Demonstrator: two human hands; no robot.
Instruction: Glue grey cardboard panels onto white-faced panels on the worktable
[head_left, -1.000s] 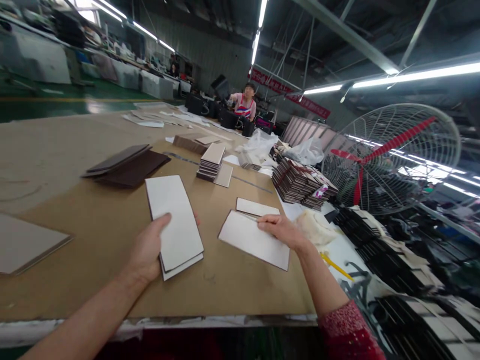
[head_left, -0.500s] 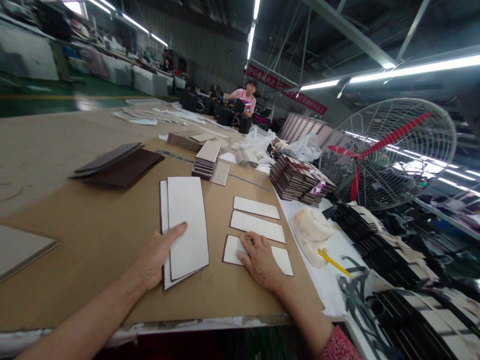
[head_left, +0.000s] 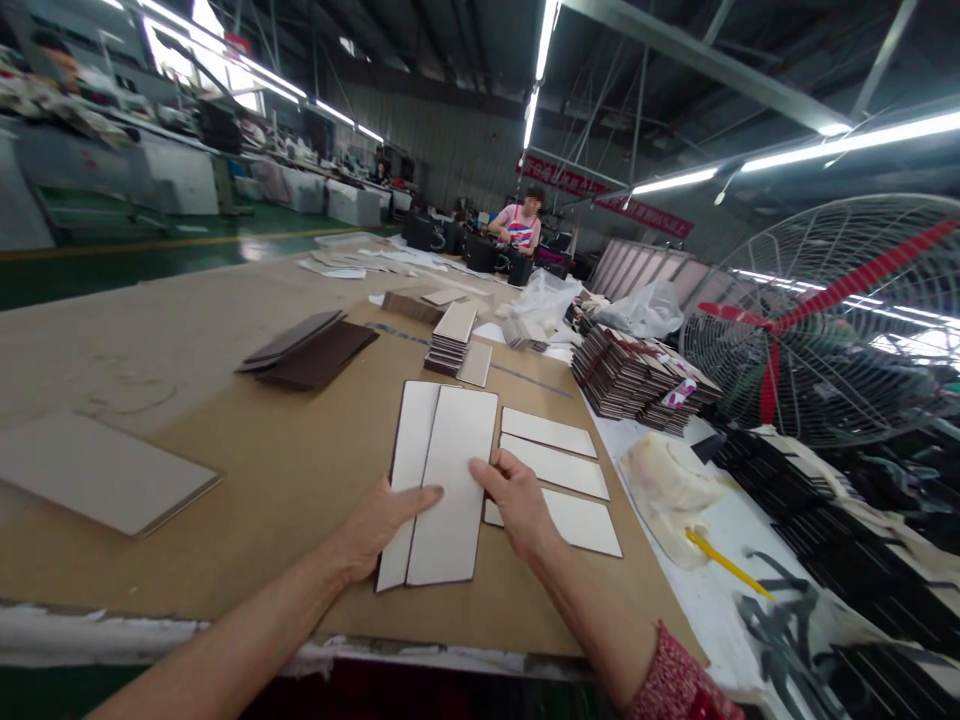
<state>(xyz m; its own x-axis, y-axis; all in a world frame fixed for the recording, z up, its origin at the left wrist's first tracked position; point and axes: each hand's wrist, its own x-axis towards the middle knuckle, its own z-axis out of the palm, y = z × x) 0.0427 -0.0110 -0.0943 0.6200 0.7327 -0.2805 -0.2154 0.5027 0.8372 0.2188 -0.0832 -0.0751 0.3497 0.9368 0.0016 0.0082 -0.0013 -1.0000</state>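
Observation:
My left hand (head_left: 379,525) is closed around the left side of two overlapping white rectangular panels with thin dark edges, its thumb across the top. The upper panel (head_left: 459,440) overlaps the lower panel (head_left: 414,430), which shows as a strip on the left. My right hand (head_left: 521,505) pinches the upper panel's right edge between thumb and fingers. Beside it, three smaller white panels lie in a column: a far one (head_left: 549,432), a middle one (head_left: 559,468) and a near one (head_left: 589,522), partly covered by my right hand.
On the brown-topped table (head_left: 285,450) are dark brown boards (head_left: 319,355), a grey board (head_left: 105,470) and a small panel stack (head_left: 454,335). To the right stand a bundled stack (head_left: 637,375), a yellow-handled tool (head_left: 727,562) and a large fan (head_left: 817,320). A person (head_left: 520,225) works beyond.
My right hand has left the near small panel and now grips the upper large panel's right edge. The two large panels are spread further apart sideways. The camera view has shifted left.

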